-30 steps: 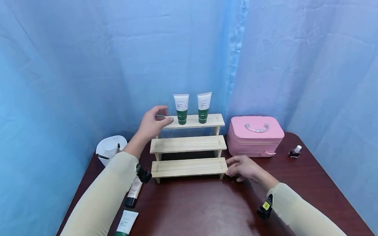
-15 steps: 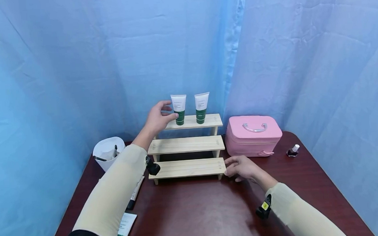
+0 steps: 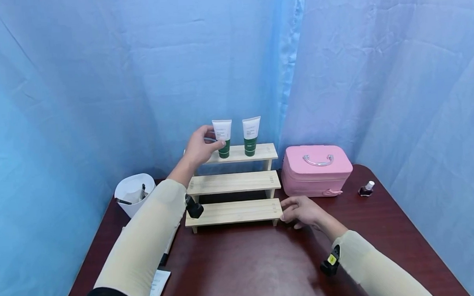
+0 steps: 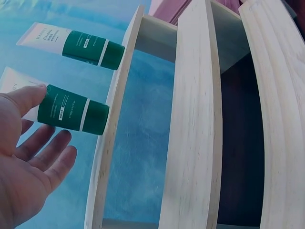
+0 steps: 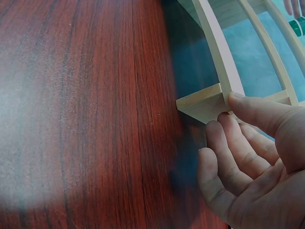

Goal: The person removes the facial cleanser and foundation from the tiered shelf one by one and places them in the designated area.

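Two white-and-green squeeze tubes stand cap down on the top step of a three-step wooden display stand [image 3: 230, 182]. My left hand [image 3: 200, 147] is at the left tube [image 4: 66, 109], thumb across its front and index finger partly hidden behind it; the other fingers are bent below, off the tube. The right tube [image 3: 250, 134] stands apart from it, untouched. At the right end of the lowest step, my right hand [image 3: 303, 211] grips the stand's corner. In the right wrist view the thumb lies on the step's edge, with curled fingertips [image 5: 214, 131] beneath.
A pink case [image 3: 316, 171] stands right of the stand, with a small dark bottle [image 3: 366, 188] beyond it. On the left are a white container [image 3: 133, 190] holding dark-handled items and two tubes lying partly under my left sleeve. Blue curtains [image 3: 170, 71] enclose the table [image 3: 258, 266].
My left hand has moved right and slightly up from the top step's left end to the left tube, its thumb now over the front. The right hand stays at the stand's corner.
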Available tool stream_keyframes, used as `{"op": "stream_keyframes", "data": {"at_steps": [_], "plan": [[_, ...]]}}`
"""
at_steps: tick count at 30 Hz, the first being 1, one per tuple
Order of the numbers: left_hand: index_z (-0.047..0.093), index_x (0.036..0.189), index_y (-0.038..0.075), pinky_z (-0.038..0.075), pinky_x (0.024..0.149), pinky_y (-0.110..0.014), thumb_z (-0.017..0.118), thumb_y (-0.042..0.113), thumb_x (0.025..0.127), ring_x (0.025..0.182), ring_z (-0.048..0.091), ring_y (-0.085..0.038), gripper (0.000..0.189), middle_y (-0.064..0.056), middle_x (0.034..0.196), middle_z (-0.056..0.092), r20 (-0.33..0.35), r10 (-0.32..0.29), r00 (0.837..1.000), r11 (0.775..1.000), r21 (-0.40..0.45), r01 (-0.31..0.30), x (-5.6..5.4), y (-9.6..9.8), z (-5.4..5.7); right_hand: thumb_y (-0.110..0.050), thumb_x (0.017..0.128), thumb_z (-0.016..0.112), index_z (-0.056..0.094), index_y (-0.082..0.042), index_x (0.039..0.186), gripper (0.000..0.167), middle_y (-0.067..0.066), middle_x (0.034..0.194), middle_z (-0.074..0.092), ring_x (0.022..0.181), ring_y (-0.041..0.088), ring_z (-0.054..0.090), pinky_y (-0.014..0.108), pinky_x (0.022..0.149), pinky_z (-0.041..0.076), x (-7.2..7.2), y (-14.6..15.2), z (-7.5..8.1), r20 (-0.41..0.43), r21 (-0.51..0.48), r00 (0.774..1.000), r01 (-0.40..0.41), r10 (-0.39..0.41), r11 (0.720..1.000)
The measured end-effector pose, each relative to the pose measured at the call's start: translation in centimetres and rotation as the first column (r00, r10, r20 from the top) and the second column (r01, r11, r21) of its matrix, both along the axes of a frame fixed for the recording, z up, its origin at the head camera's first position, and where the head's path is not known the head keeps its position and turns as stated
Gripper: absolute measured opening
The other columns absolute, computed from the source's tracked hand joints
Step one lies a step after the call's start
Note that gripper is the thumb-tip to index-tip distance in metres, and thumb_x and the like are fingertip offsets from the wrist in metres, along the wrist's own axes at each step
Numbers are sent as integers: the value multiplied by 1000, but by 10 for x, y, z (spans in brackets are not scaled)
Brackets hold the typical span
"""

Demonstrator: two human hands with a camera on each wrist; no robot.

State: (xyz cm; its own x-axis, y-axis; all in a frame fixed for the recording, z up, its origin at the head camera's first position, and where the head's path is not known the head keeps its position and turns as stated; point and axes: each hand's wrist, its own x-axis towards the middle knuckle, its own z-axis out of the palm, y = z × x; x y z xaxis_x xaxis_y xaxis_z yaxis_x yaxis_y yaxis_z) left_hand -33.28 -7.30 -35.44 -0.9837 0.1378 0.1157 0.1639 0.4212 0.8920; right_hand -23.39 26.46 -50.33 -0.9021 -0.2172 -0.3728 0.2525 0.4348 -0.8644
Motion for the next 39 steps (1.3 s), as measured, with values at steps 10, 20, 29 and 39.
{"op": "stream_keyframes", "data": {"at_steps": [10,20,29,39], "plan": [[60,131,7,50,101,-49,71,24,99,118,60,-30,37,-12,125,63,-10,51,999,998,-33,-51,0,1,0,-10,84,80,60,-1,136,56,10,101,77,90,25,74,42,63,60,-2,-5,-1,-9,11,1000,-14,14,1000],[61,131,10,51,98,-49,70,26,100,114,62,-29,37,-10,124,64,-54,70,996,997,-4,-71,13,-5,6,-9,84,80,59,1,136,57,10,101,78,93,27,75,42,64,60,-6,-5,-3,-10,11,1000,-14,14,1000],[58,137,14,53,94,-49,72,25,98,112,63,-30,43,-9,123,64,-115,34,993,998,53,-28,38,-21,14,-10,83,81,60,-1,136,57,10,101,77,91,24,74,44,67,60,-11,4,-4,-11,42,1000,-1,1,999],[62,127,9,51,96,-45,78,22,94,107,65,-29,39,-11,120,69,-181,81,980,995,71,-69,71,-51,14,-11,84,80,58,0,137,59,10,102,77,93,25,74,43,67,60,-13,6,-4,-3,29,1000,-13,13,999]]}}
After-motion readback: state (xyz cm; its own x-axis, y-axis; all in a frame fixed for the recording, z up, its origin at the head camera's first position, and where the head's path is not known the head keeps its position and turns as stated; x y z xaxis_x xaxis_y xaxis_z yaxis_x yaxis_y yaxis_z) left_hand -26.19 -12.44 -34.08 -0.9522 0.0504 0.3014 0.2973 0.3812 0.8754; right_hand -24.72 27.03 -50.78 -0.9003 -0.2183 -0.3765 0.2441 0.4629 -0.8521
